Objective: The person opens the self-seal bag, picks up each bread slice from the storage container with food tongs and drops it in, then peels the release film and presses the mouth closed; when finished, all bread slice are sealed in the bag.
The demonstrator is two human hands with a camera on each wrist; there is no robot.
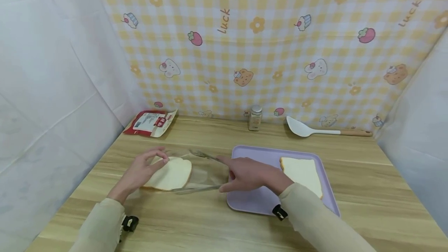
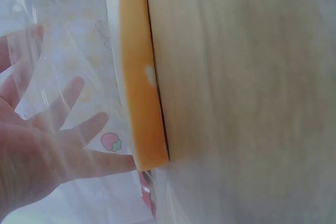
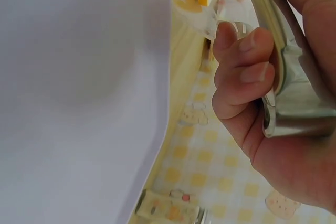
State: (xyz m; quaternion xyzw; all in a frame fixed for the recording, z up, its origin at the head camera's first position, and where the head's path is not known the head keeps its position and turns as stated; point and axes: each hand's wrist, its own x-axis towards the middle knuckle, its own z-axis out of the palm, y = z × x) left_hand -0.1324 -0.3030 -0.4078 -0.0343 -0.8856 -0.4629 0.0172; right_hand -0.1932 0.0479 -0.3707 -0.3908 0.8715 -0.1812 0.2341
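Observation:
My left hand (image 1: 148, 168) pinches clear plastic film between thumb and index finger, above a slice of white bread (image 1: 175, 175). In the left wrist view its other fingers spread out behind the film (image 2: 58, 87), and the little finger touches or nearly touches the bread's brown crust (image 2: 139, 72). My right hand (image 1: 246, 173) grips metal tongs (image 1: 201, 188). Their two arms stand wide apart and point left; one tip lies by the slice's near edge, the slotted one beyond its far right corner. The right wrist view shows fingers curled round the tongs' handle (image 3: 299, 98).
A lilac tray (image 1: 250, 205) under the right forearm bears another bread slice (image 1: 302, 174). At the back stand a red and white packet (image 1: 150, 123), a small spice jar (image 1: 255, 118) and a white spoon with a wooden handle (image 1: 301, 127). A checked cloth (image 1: 224, 49) hangs behind.

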